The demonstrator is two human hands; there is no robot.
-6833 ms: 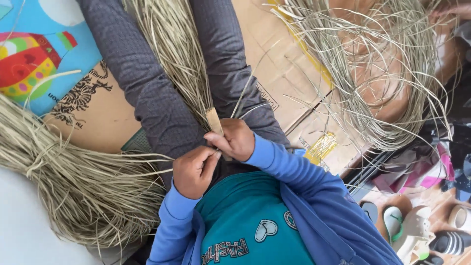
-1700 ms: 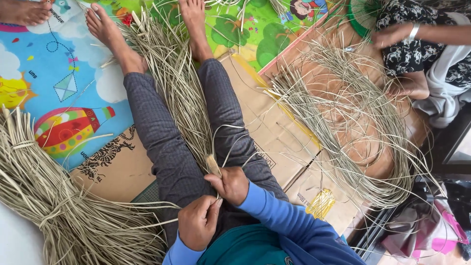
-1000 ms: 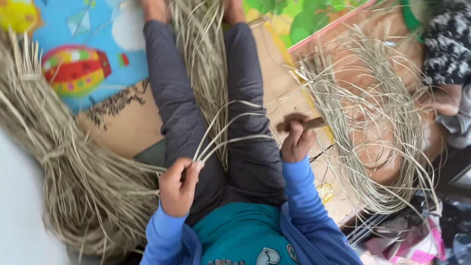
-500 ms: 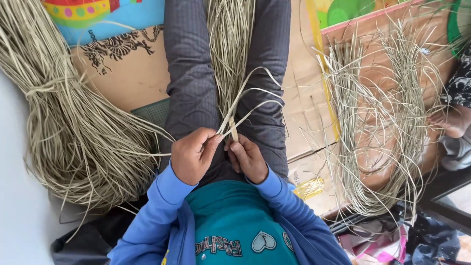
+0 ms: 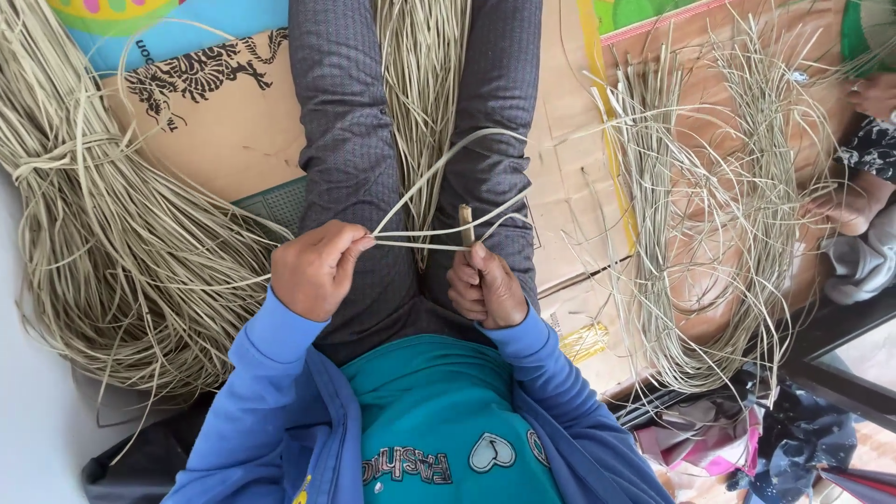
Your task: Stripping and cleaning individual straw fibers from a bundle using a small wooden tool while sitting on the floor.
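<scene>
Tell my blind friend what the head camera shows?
A seated person's left hand pinches thin straw strands while the right hand holds a small stick upright. More straw lies between their legs and in big piles on both sides.

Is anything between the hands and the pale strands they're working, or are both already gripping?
Nothing visible is in the way. The left hand pinches the strands at its fingertips, and the right hand grips a small stick that the strands loop past.

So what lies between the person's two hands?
In the head view, pale straw strands run taut from the left hand to the small stick in the right hand, above the grey trouser legs.
</scene>
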